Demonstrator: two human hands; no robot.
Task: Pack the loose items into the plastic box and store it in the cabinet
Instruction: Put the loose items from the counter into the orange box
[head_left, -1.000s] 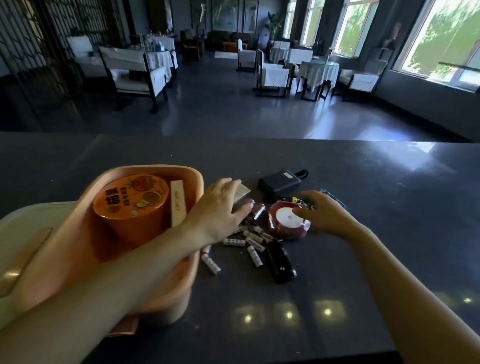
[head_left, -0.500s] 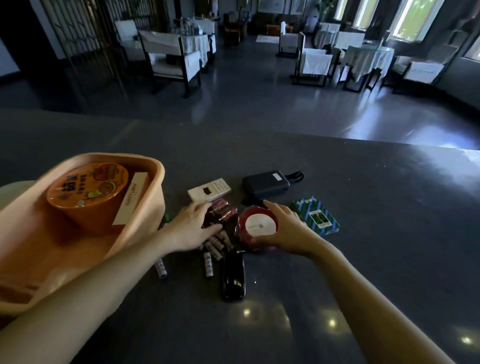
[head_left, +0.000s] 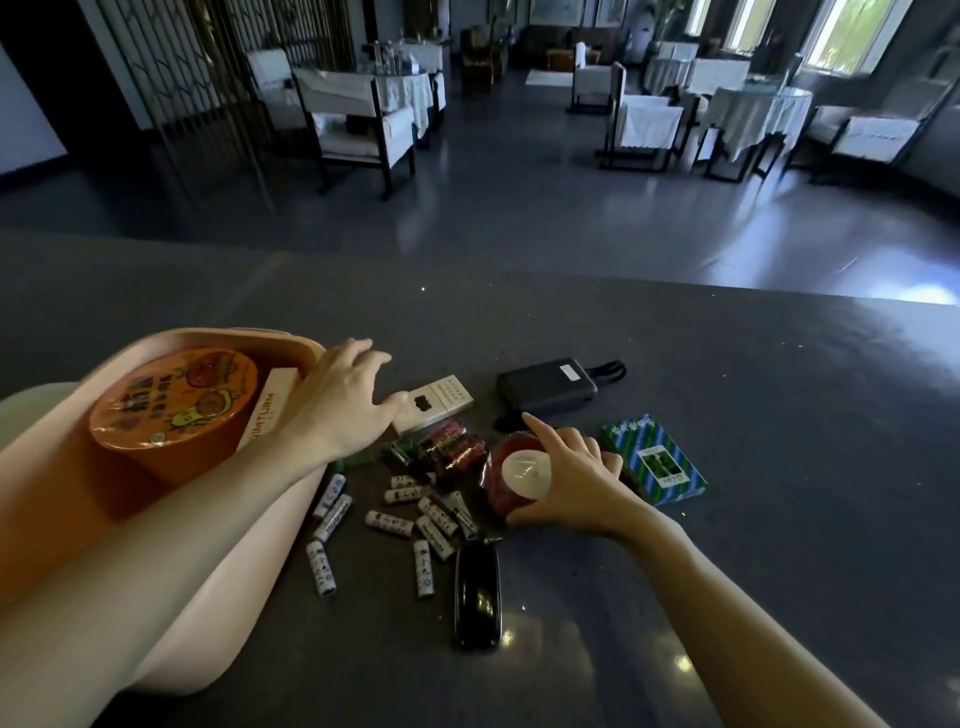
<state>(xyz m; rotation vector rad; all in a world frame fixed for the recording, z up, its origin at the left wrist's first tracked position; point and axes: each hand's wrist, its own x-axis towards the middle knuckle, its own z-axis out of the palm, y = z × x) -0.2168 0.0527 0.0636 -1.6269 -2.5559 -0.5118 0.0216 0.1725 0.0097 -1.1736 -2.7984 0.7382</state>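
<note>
On the counter (head_left: 727, 364), beside the plastic box (head_left: 234, 597), our left hand (head_left: 345, 402) has left the batteries (head_left: 389, 522). It now lies open, thumb touching the white pack (head_left: 441, 405). Our right hand (head_left: 571, 486) keeps its grip round the red roll (head_left: 514, 475); we can't tell if it's lifted yet. The box holds only the orange cup (head_left: 171, 410) and a slim carton (head_left: 270, 410). Most items are still loose, so we judge packing is early.

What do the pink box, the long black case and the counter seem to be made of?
Pink box: probably plastic, matte; smooth moulded rounded walls, no glare. Long black case: likely hard plastic, glossy; sharp bright highlights on its top. Counter: polished stone or composite, I think; dark, finely speckled, mirroring lamps.
</note>
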